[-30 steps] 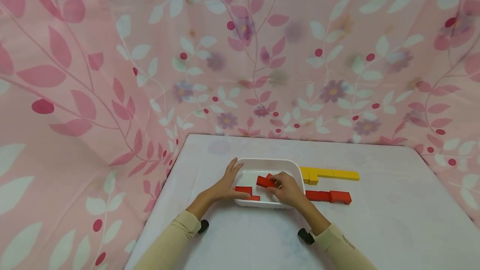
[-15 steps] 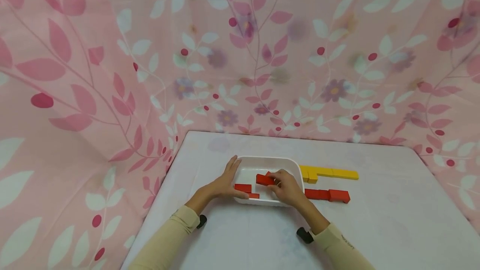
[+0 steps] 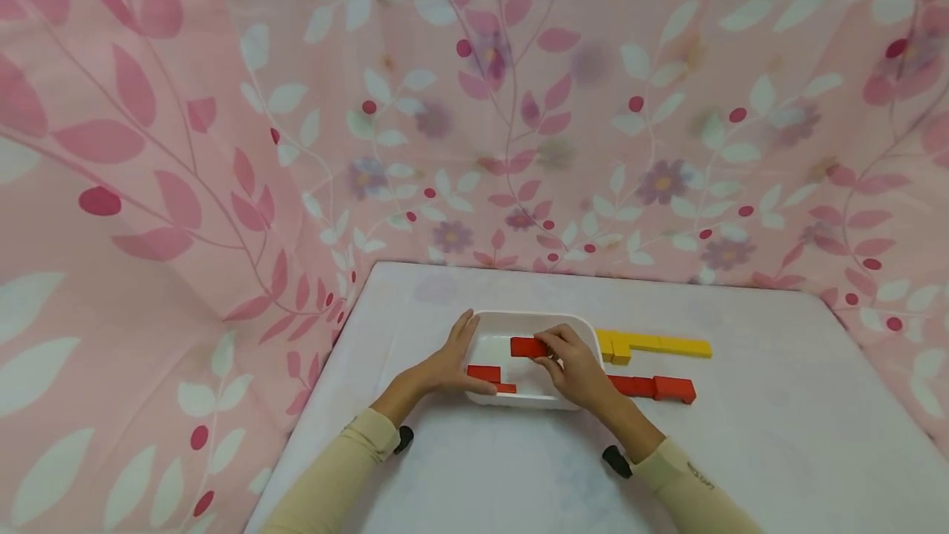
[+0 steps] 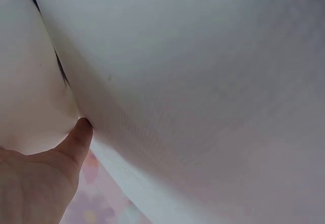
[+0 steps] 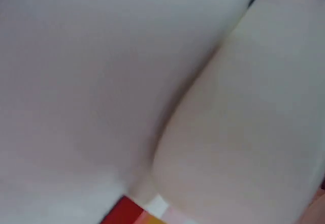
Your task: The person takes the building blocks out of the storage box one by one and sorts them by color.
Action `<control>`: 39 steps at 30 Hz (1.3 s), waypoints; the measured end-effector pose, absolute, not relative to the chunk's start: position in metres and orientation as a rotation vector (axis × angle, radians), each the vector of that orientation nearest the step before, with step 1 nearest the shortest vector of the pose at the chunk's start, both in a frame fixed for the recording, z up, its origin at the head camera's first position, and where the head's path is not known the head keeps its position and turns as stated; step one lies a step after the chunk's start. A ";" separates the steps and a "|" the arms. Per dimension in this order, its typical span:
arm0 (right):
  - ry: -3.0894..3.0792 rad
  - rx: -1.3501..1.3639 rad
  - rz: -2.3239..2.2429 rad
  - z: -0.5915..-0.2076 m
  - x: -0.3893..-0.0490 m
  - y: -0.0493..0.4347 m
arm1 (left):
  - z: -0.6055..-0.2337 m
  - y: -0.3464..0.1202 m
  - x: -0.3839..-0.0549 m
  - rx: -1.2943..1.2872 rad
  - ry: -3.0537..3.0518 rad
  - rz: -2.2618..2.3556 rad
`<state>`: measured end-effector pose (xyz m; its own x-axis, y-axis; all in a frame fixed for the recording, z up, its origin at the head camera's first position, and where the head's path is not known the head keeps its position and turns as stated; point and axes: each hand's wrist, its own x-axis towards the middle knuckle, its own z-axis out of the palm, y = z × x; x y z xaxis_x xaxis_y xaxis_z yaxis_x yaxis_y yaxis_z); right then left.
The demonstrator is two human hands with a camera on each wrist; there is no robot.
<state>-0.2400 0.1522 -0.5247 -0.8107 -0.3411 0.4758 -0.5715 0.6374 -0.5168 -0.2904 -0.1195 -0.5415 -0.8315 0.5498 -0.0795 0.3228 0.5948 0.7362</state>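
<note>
A white plastic tray with raised walls stands on the table. My left hand rests on its left end, fingers spread straight along the rim and thumb across the front left corner. In the left wrist view, a digit of the left hand touches the edge of the white tray. My right hand pinches a red block between thumb and fingers over the tray's right half. Beside the left thumb, red blocks lie inside the tray. The right wrist view mostly shows the tray's outer wall.
Right of the tray, yellow blocks lie in a row, with a row of red blocks in front of them. The white-covered table ends at a pink floral cloth behind and left.
My right hand has turned and shifted slightly, and the red block it pinches now lies more level and farther back. The left hand stays on the tray.
</note>
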 end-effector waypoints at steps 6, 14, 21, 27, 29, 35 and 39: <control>-2.512 0.709 1.013 -0.516 -0.235 0.171 | -0.540 -0.120 -0.290 0.674 2.525 1.053; -2.575 0.661 0.913 -0.500 -0.227 0.201 | -0.538 -0.120 -0.288 0.666 2.526 1.065; -2.589 0.676 0.810 -0.491 -0.228 0.234 | -0.540 -0.120 -0.287 0.656 2.536 1.026; -2.627 0.575 0.739 -0.493 -0.222 0.266 | -0.540 -0.117 -0.291 0.693 2.534 1.027; -2.644 0.540 0.705 -0.493 -0.219 0.277 | -0.540 -0.116 -0.292 0.692 2.539 1.014; -2.668 0.492 0.643 -0.494 -0.215 0.307 | -0.540 -0.117 -0.293 0.676 2.548 1.004; -2.674 0.452 0.614 -0.495 -0.209 0.328 | -0.540 -0.119 -0.293 0.708 2.550 1.007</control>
<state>-0.2089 0.3284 -0.4950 -0.8844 -0.2244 0.4092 -0.3804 0.8546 -0.3534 -0.2934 -0.1186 -0.5402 -0.8302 0.5481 -0.1012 0.3312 0.6311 0.7014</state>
